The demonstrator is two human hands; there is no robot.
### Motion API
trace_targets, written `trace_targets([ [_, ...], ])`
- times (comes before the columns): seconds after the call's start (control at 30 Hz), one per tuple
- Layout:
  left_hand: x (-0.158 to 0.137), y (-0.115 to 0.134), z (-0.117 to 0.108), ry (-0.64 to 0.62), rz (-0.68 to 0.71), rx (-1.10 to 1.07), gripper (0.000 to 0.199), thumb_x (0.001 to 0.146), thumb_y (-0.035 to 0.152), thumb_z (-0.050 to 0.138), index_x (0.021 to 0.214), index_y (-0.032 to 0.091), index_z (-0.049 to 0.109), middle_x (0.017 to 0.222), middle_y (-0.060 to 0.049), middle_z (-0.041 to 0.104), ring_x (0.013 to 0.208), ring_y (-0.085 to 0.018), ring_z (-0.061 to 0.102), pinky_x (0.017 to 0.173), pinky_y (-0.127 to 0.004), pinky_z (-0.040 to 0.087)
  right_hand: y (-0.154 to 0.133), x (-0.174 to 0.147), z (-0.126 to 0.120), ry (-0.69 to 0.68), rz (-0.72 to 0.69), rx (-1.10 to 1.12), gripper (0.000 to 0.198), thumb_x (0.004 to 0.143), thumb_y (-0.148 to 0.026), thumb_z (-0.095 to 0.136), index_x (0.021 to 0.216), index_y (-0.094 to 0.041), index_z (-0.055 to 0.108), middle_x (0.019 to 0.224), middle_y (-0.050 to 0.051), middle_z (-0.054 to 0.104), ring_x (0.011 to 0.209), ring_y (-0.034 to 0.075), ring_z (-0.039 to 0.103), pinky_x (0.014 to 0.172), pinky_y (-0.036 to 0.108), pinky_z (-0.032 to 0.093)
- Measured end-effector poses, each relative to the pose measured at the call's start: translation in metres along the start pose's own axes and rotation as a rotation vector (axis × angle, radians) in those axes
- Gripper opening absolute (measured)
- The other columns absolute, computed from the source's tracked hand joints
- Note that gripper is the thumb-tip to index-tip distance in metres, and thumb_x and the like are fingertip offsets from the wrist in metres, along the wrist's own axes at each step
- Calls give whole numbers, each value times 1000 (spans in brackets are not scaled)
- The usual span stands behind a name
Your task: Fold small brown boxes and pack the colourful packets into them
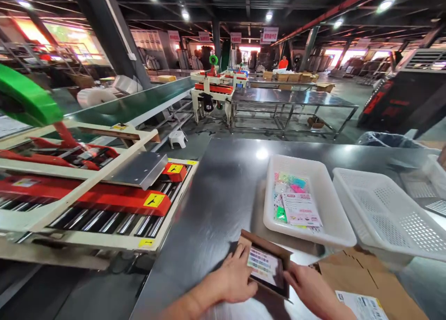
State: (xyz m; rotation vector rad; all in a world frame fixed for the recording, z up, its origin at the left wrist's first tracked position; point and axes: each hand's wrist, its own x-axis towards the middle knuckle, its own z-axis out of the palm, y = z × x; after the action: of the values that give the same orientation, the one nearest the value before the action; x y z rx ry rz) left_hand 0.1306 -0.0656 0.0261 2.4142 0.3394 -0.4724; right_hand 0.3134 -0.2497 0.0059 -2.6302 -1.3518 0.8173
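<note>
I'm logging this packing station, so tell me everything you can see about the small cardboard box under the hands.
The box is small, shallow, brown cardboard, open on top, lying tilted at the near edge of the steel table. A packet with coloured print fills it. The left hand rests on its left side, the right hand on its right corner.
</note>
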Motion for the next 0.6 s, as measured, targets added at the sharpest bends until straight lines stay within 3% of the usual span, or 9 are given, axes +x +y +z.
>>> trace_targets([
  [0.07,7,-5,-4,28,46,-46,42,91,33,54,116,10,80,162,-22,45,154,-47,32,123,-64,34,-12,10,5,-95,-62,65,37,101,-28,33,107,-17,68,111,21,76,105,38,73,89,45,52],
  [0.13,16,-10,-9,94,11,-147,34,86,33,64,109,13,79,143,-18,62,141,-39,48,119,-53,40,-21,20,5,-106,-107,128,41,101,-28,31,110,-14,69,113,23,74,103,37,73,91,46,52],
  [0.17,21,-12,-10,157,-62,-220,38,81,34,71,113,13,75,136,-16,64,134,-36,52,116,-47,43,-21,22,4,-106,-129,167,44,102,-30,28,110,-15,69,113,22,75,103,34,73,93,45,53],
  [0.27,39,-20,-7,355,-349,-402,82,66,33,84,139,7,55,137,-18,56,125,-31,57,108,-38,46,-7,18,11,-75,-232,343,53,107,-40,21,118,-20,69,118,12,75,109,24,71,98,35,56],
  [0.33,50,-26,2,412,-453,-478,102,65,34,83,152,5,40,142,-21,49,126,-32,57,109,-38,45,9,13,25,122,-302,347,50,107,-46,30,126,-24,70,120,9,76,107,23,73,95,34,60],
  [0.4,58,-34,15,412,-441,-537,120,66,39,81,164,5,21,146,-23,44,132,-36,54,113,-41,42,22,12,42,506,-339,193,44,104,-45,42,130,-26,71,125,10,75,109,28,74,92,41,63],
  [0.47,62,-42,28,432,-358,-666,132,62,42,80,168,4,10,157,-24,37,143,-38,45,121,-44,34,30,15,55,843,-322,-13,47,104,-41,48,146,-27,61,141,10,69,125,33,68,95,49,63],
  [0.53,63,-48,37,441,-272,-784,136,59,43,80,167,1,10,168,-24,24,154,-37,31,129,-41,22,36,19,65,962,-307,-131,63,106,-39,46,166,-28,33,154,8,58,139,35,58,98,54,63],
  [0.6,61,-53,40,424,-235,-858,138,57,47,82,166,-2,12,171,-24,21,158,-35,26,131,-37,17,44,22,77,927,-320,-190,75,107,-40,43,172,-28,8,156,8,56,141,37,57,96,60,63],
])
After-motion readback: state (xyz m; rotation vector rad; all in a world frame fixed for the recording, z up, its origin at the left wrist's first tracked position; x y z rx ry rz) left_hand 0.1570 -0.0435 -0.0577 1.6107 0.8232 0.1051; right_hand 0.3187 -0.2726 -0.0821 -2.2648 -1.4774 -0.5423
